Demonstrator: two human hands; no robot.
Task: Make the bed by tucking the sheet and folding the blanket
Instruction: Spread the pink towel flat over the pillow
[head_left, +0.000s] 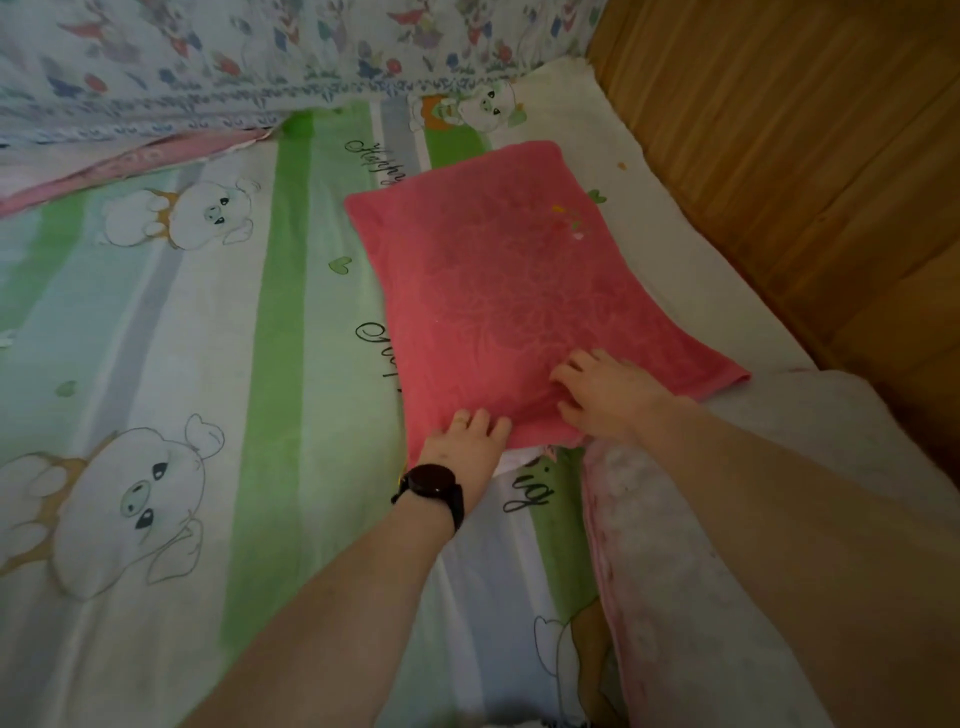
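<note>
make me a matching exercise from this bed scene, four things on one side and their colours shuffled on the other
1 pillow
2 wristwatch
3 sheet
4 wall

a green stripes with pigs
b black
c brown wood
d pink

Pairs: 1-d, 2-b, 3-a, 4-c

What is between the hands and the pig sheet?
The pink pillow. It lies on the sheet, and the left hand and right hand both hold it at its near edge. Nothing else visible lies between them and the sheet.
</note>
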